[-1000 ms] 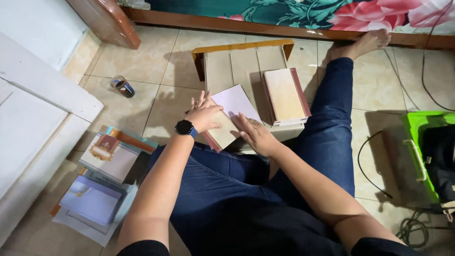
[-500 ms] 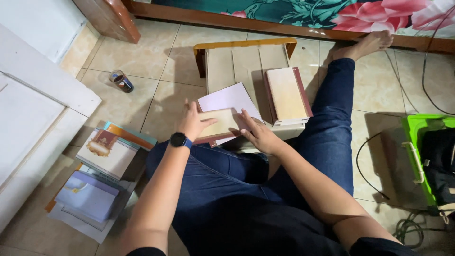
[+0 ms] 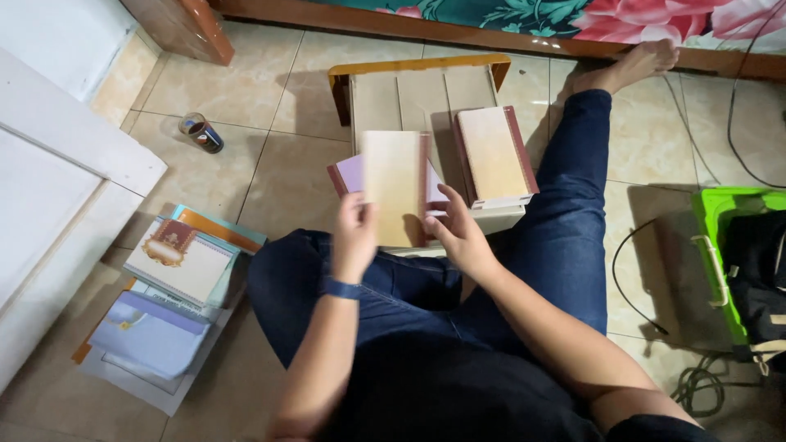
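I sit on a tiled floor with my legs around a low wooden rack (image 3: 385, 86). Both hands hold a cream-faced book with a maroon spine (image 3: 395, 184) upright over the rack's near end. My left hand (image 3: 354, 237) grips its lower left edge and my right hand (image 3: 457, 233) grips its lower right edge. Behind the held book a lilac booklet (image 3: 350, 173) pokes out to the left. A second cream book with maroon edges (image 3: 494, 155) lies on the rack's right side.
A pile of books and papers (image 3: 168, 295) lies on the floor at my left. A small glass jar (image 3: 201, 133) lies near a white board (image 3: 57, 188). A green crate (image 3: 741, 254) with cables sits at right. My bare foot (image 3: 626, 67) reaches a wooden bed frame.
The hands have lifted the cream book from lying open-flat on the rack to held up in front of me. The white page seen earlier is now hidden behind it.
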